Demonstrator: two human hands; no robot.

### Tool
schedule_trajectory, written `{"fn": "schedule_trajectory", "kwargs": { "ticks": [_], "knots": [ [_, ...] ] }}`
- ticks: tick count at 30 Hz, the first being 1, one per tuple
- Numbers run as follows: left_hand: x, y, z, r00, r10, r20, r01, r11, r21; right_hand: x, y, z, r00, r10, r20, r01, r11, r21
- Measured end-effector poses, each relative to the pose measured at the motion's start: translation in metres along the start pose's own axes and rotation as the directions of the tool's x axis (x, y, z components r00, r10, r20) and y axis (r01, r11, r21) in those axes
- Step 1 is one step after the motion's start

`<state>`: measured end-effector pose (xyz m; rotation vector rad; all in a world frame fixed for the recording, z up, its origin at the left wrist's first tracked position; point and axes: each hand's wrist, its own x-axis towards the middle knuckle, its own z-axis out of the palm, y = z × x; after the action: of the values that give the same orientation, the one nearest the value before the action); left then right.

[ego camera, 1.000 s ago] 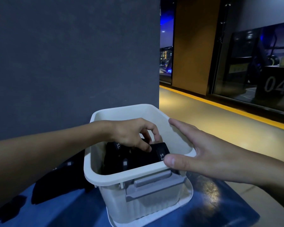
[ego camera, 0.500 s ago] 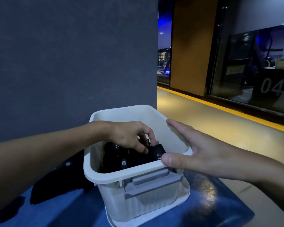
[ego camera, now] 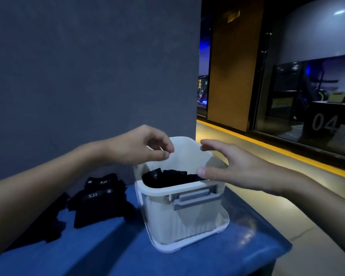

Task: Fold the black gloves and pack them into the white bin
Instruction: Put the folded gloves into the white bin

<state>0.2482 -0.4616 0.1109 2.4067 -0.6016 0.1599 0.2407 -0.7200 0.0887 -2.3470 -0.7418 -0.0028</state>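
The white bin [ego camera: 187,218] with a grey latch stands on the blue surface. Folded black gloves [ego camera: 167,178] lie inside it, one showing a white "5" label. My left hand [ego camera: 139,148] hovers above the bin's left rim, fingers loosely curled and holding nothing. My right hand [ego camera: 233,166] is spread at the bin's right side, thumb at the front rim and fingers by the far rim; whether it touches the rim I cannot tell. A pile of black gloves [ego camera: 100,202] marked "5.11" lies left of the bin.
The blue surface [ego camera: 118,253] ends just right of the bin, with a lit floor and yellow stripe [ego camera: 287,154] beyond. A grey wall [ego camera: 88,76] rises close behind the bin and pile.
My left hand has let go of the glove inside the bin and lifted out above the left rim. My right hand stays by the bin's right side. The view shifted, showing the pile.
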Motion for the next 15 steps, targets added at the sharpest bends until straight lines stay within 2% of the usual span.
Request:
{"fn": "schedule_trajectory", "kwargs": {
  "ticks": [4,7,15],
  "knots": [
    [-0.053,-0.007,-0.022,0.984,-0.02,-0.175,0.019,1.0,-0.01,0.004,-0.041,0.018,0.989,-0.135,-0.063,0.13,0.989,-0.075],
    [-0.096,-0.02,-0.033,0.966,-0.08,-0.247,0.08,0.997,-0.008,0.01,-0.076,0.041,0.973,-0.22,-0.065,0.214,0.973,-0.09],
    [-0.2,-0.087,-0.036,0.855,-0.32,-0.407,0.365,0.93,0.037,0.039,-0.149,0.134,0.916,-0.391,0.087,0.393,0.92,-0.01]
  ]
}}
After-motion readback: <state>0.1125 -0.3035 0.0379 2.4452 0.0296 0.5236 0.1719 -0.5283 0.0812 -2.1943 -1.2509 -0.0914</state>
